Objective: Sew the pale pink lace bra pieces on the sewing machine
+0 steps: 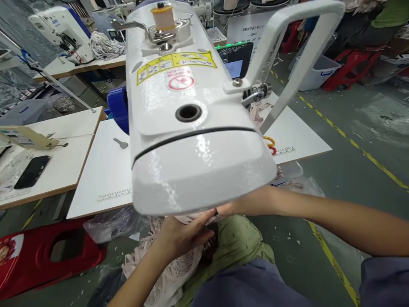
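A white sewing machine [204, 157] fills the middle of the view, its rounded head hanging over my hands. Just below its front edge my left hand [185, 236] is closed on pale pink fabric [191, 216], fingers pointing right. My right hand [241, 204] comes in from the right and meets the left fingertips. It looks closed, but the machine head hides most of its fingers and whatever they hold. A heap of pale pink lacy straps [172, 273] lies at my lap beside the left forearm. Needle and presser foot are out of sight behind the head.
The white table [96, 170] carries a printed ruler and a small grey tool [120, 143]. Scissors with yellow and red handles [271, 145] lie right of the machine. A phone [32, 172] rests on the left table. A red stool [47, 256] stands lower left.
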### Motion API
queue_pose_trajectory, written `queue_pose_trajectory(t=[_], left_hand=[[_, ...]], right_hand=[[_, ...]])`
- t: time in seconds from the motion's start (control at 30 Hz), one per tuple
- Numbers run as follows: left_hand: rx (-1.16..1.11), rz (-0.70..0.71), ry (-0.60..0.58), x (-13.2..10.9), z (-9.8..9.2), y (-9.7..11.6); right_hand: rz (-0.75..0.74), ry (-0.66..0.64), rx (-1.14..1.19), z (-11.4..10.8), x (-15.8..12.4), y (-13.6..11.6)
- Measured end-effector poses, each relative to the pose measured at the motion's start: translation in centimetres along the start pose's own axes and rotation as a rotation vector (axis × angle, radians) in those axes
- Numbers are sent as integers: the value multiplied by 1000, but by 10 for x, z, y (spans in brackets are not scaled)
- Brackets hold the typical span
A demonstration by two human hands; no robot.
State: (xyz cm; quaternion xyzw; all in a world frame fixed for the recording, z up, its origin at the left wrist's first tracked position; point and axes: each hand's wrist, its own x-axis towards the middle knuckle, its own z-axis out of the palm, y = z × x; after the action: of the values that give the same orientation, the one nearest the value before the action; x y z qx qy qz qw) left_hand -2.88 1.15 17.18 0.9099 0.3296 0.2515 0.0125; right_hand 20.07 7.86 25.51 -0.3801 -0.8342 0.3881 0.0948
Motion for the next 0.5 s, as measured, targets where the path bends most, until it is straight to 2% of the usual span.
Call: queue_pose_trajectory(t=[0.17, 0.33, 0.4, 0.5], left_hand=[[-93, 4, -41, 6, -12, 0], [-33, -25, -50, 2, -6, 1], [-33, -54, -55, 3, -5, 6], [-40, -123, -63, 8, -8, 17]], right_hand=[[16, -48, -24, -6, -4, -6], [-58, 5, 33, -2, -8, 0], [-55, 52, 15, 5, -11, 6], [-109, 249, -48, 19, -19, 19]])
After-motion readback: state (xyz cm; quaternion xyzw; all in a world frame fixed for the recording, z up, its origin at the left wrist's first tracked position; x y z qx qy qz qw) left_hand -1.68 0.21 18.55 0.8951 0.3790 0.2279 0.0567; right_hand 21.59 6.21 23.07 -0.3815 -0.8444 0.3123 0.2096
